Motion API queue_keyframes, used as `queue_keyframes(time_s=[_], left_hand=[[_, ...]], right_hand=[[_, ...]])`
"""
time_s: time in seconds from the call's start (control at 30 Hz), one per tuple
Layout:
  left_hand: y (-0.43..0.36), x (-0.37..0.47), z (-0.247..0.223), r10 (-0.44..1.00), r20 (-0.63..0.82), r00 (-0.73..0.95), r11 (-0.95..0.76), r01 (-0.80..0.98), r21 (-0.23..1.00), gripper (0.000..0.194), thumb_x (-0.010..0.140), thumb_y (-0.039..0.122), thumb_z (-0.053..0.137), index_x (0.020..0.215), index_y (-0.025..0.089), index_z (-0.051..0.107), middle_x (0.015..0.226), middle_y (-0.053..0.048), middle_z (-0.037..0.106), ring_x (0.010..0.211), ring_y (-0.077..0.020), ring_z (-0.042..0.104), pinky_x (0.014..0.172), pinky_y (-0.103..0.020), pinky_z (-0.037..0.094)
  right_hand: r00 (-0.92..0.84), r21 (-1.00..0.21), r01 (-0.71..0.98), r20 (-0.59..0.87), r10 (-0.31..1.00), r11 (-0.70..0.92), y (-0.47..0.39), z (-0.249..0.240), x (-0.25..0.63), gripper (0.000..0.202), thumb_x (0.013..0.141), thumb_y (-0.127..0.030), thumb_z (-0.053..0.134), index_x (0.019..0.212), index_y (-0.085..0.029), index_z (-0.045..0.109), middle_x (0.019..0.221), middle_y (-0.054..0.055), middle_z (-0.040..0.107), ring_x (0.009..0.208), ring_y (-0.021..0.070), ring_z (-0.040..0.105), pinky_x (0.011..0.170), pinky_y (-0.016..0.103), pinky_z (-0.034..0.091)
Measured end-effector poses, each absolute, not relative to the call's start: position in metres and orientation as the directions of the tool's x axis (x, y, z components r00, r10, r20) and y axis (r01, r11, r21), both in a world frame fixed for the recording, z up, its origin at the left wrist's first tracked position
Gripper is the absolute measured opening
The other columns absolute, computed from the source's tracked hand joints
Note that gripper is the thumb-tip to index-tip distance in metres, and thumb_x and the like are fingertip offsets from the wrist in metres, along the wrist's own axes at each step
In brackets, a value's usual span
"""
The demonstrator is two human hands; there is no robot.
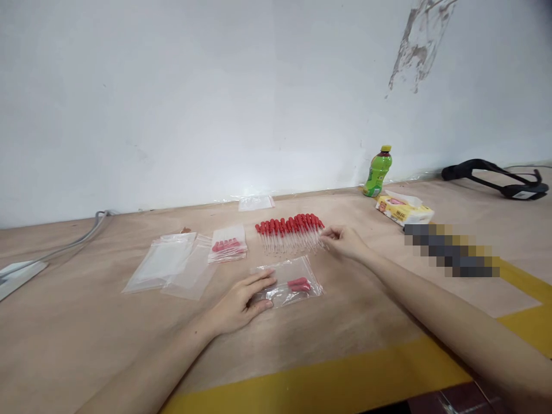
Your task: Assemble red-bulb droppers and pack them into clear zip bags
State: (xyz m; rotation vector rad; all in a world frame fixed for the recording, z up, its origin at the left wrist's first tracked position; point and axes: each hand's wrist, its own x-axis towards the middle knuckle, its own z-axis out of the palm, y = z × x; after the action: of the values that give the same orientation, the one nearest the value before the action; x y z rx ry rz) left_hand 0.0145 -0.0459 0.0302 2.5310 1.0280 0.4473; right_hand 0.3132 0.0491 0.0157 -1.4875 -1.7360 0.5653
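My left hand (244, 299) lies on a clear zip bag (280, 298), its thumb and fingers apart and resting on the plastic. Inside this bag are a few droppers with red bulbs (298, 284). At the right end of a row of clear droppers with red bulbs (288, 225), my right hand (342, 241) has its thumb and fingertips pinched together on a dropper, mostly hidden by the fingers. Left of the row sits a stack of filled bags (227, 244) with red bulbs showing. Flat zip bags (166, 259) lie farther left.
Against the wall lies another clear bag (256, 203). A green bottle (378, 172), a yellow tissue pack (404, 209) and a black headset-like strap (495, 178) stand at the back right. A grey cable (92, 227) runs along the left. Yellow tape (302, 379) marks the front edge.
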Motion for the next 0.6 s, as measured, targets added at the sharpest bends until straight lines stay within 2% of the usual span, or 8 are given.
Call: queue_keyframes(time_s=[0.1, 0.2, 0.3, 0.43, 0.5, 0.6], left_hand=[[-0.047, 0.014, 0.030, 0.721, 0.149, 0.677, -0.660, 0.603, 0.448, 0.042, 0.084, 0.035, 0.046, 0.125, 0.024, 0.043, 0.137, -0.005, 0.035, 0.123, -0.0205, 0.035, 0.100, -0.038, 0.032], [-0.047, 0.015, 0.030, 0.714, 0.152, 0.683, -0.665, 0.596, 0.450, 0.041, 0.084, 0.034, 0.046, 0.124, 0.024, 0.043, 0.136, -0.005, 0.036, 0.123, -0.0208, 0.035, 0.100, -0.039, 0.032], [-0.046, 0.014, 0.028, 0.710, 0.151, 0.688, -0.668, 0.590, 0.453, 0.041, 0.084, 0.034, 0.046, 0.124, 0.024, 0.043, 0.135, -0.005, 0.037, 0.122, -0.0205, 0.036, 0.100, -0.039, 0.033], [-0.045, 0.012, 0.024, 0.714, 0.145, 0.685, -0.663, 0.596, 0.452, 0.042, 0.085, 0.034, 0.045, 0.126, 0.024, 0.042, 0.135, -0.005, 0.037, 0.122, -0.0196, 0.036, 0.101, -0.038, 0.032], [-0.045, 0.012, 0.023, 0.710, 0.142, 0.690, -0.668, 0.596, 0.447, 0.042, 0.085, 0.035, 0.044, 0.126, 0.025, 0.041, 0.134, -0.005, 0.038, 0.122, -0.0190, 0.036, 0.101, -0.037, 0.032], [-0.045, 0.013, 0.025, 0.710, 0.145, 0.689, -0.676, 0.608, 0.416, 0.042, 0.085, 0.036, 0.044, 0.125, 0.025, 0.042, 0.133, -0.005, 0.040, 0.123, -0.0200, 0.034, 0.101, -0.041, 0.031]], right_hand=[[0.079, -0.698, 0.688, 0.343, 0.936, 0.198, 0.086, 0.018, 0.313, 0.021, 0.070, -0.029, 0.056, 0.081, -0.015, 0.065, 0.075, 0.005, 0.064, 0.067, 0.0152, 0.057, 0.066, 0.026, 0.043], [0.153, -0.686, 0.707, 0.387, 0.909, 0.174, 0.113, 0.018, 0.306, 0.030, 0.070, -0.033, 0.056, 0.092, -0.015, 0.065, 0.094, 0.010, 0.060, 0.086, 0.0192, 0.056, 0.079, 0.029, 0.039], [0.198, -0.704, 0.695, 0.382, 0.903, 0.146, 0.130, 0.016, 0.300, 0.027, 0.068, -0.035, 0.058, 0.083, -0.014, 0.067, 0.096, 0.011, 0.059, 0.091, 0.0217, 0.054, 0.081, 0.030, 0.038], [0.220, -0.772, 0.621, 0.338, 0.915, 0.135, 0.139, 0.017, 0.296, 0.016, 0.064, -0.031, 0.060, 0.067, -0.016, 0.065, 0.077, 0.006, 0.063, 0.079, 0.0192, 0.057, 0.072, 0.028, 0.041], [0.219, -0.818, 0.556, 0.318, 0.922, 0.150, 0.138, 0.022, 0.295, 0.016, 0.065, -0.032, 0.060, 0.066, -0.016, 0.063, 0.067, 0.003, 0.062, 0.068, 0.0162, 0.058, 0.064, 0.026, 0.043], [0.199, -0.873, 0.447, 0.309, 0.930, 0.194, 0.126, 0.035, 0.296, 0.020, 0.072, -0.036, 0.053, 0.070, -0.016, 0.057, 0.066, 0.002, 0.062, 0.056, 0.0108, 0.055, 0.056, 0.022, 0.042]])
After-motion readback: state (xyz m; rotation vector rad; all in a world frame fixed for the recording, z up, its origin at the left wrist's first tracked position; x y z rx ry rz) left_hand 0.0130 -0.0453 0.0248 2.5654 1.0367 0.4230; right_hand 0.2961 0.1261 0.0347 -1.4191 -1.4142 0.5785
